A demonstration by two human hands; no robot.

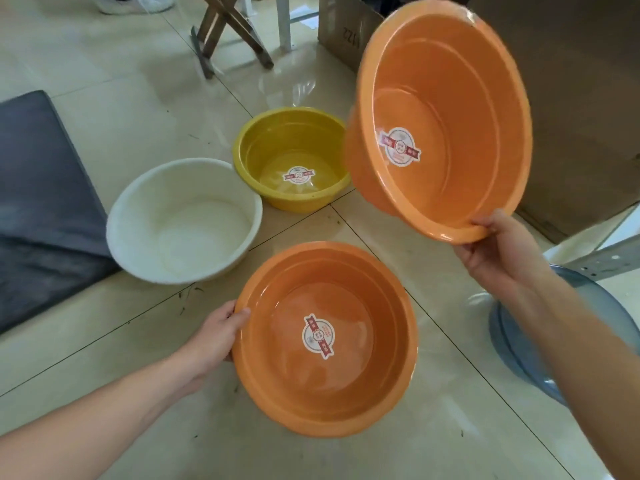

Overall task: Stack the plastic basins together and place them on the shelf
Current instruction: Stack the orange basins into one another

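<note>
Orange basins (325,341) gripped by rims; blue basin (519,344) half-hidden behind right forearm.

A lived-in room, likely a home or storeroom. Glossy beige floor tiles (104,109) fill the view; a grey cushion (41,209) lies left. Far off stand a wooden folding stool (228,32) and cardboard boxes (571,109).

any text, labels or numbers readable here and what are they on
Cardboard box: dark handwritten marks, seen upside down, maybe digits; not surely readable.
Sticker in the raised orange basin: print too small and blurred to read.
Sticker in the lower orange basin: red banner and print, unreadable.
Sticker in the yellow basin: unreadable.
White basin and blue basin: no text visible.
</note>
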